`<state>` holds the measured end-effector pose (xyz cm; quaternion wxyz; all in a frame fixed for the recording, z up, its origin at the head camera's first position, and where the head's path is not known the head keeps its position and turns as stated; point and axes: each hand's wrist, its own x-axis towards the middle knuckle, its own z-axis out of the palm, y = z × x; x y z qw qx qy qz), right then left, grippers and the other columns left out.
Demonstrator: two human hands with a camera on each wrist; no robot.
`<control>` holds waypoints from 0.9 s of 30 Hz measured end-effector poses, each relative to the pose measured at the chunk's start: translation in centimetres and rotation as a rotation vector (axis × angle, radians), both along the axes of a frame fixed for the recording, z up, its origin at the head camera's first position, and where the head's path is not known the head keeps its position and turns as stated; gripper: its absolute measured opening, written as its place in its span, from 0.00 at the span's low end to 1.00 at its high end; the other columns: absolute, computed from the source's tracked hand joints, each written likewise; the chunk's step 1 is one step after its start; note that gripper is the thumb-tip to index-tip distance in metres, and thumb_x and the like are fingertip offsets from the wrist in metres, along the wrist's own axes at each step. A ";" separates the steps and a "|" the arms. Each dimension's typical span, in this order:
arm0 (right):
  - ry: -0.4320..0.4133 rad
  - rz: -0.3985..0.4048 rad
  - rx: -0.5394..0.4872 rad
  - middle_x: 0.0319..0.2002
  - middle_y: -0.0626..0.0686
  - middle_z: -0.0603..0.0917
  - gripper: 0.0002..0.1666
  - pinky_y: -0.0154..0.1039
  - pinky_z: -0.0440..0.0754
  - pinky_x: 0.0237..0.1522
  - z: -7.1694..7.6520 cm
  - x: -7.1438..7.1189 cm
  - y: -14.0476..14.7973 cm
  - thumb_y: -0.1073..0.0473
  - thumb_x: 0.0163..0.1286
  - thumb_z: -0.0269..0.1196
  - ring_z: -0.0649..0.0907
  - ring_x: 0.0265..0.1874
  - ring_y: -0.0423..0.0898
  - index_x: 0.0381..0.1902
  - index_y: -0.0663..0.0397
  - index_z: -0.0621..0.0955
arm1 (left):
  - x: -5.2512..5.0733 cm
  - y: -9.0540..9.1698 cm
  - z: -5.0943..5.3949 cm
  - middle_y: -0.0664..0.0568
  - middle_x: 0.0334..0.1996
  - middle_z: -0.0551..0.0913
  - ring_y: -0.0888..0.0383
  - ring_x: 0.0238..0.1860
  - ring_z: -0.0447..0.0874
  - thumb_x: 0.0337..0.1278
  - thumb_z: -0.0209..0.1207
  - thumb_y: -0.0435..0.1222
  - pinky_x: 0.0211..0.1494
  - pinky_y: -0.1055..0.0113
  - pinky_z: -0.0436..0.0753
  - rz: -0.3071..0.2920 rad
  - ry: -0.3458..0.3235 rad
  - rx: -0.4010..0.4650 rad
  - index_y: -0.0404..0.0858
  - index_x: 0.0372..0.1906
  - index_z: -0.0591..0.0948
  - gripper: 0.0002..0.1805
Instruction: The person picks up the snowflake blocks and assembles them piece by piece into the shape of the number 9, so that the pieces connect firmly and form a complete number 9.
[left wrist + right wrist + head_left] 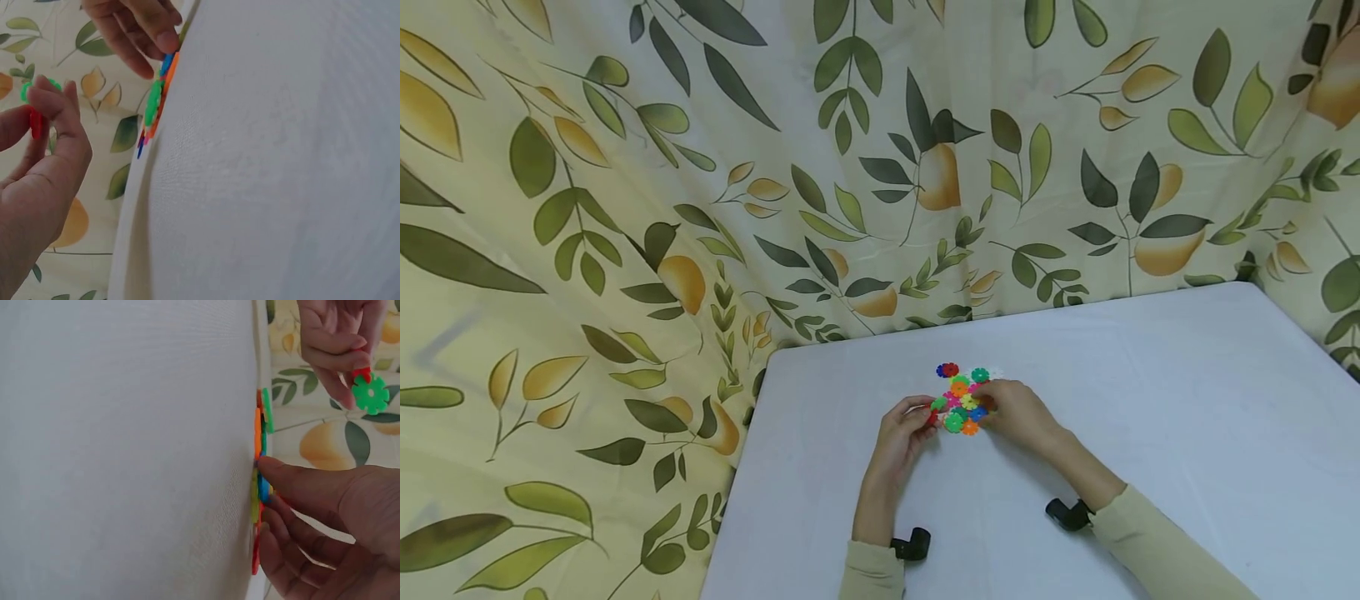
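Colourful plastic snowflake discs (955, 422) lie in a small pile on the white table. My left hand (901, 440) is at the pile's left side, raised above the table, and pinches a red snowflake disc (35, 122) with a green snowflake disc (370, 394) joined to it. From the right, my right hand (1018, 414) reaches into the pile. Its thumb and bent fingers (275, 506) are on either side of a blue snowflake disc (263, 485), which still lies among the others. The right palm is hidden in the head view.
A white cloth covers the table (1150, 400), its far edge close to a leaf-and-fruit patterned curtain (880, 167). Behind the pile lie a dark red disc (951, 369) and a green disc (980, 375). Black wrist cameras (1067, 514) sit by both sleeves.
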<state>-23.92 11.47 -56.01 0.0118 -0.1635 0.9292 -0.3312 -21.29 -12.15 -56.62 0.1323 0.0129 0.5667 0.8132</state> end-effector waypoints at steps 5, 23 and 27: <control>-0.004 -0.011 -0.064 0.30 0.48 0.84 0.14 0.43 0.83 0.39 -0.2 0.0 0.4 0.66 0.54 0.81 0.80 0.31 0.45 0.36 0.56 0.87 | 0.2 -0.3 0.1 0.25 0.58 0.80 0.55 0.42 0.86 0.76 0.57 0.31 0.50 0.69 0.85 -0.016 -0.002 0.031 0.29 0.59 0.80 0.14; -0.237 -0.062 -0.543 0.33 0.60 0.91 0.16 0.47 0.89 0.36 3.0 0.5 0.6 0.63 0.66 0.74 0.91 0.31 0.59 0.51 0.64 0.88 | 0.1 -0.2 -0.1 0.51 0.39 0.89 0.60 0.36 0.85 0.70 0.64 0.29 0.47 0.69 0.86 -0.003 0.028 -0.046 0.29 0.52 0.84 0.11; -0.285 -0.060 -0.604 0.36 0.62 0.91 0.16 0.43 0.89 0.37 3.2 0.7 0.5 0.62 0.68 0.73 0.91 0.33 0.61 0.51 0.65 0.88 | 0.2 -0.1 0.0 0.49 0.39 0.88 0.61 0.37 0.85 0.68 0.65 0.30 0.47 0.69 0.86 -0.007 0.004 -0.047 0.26 0.50 0.85 0.11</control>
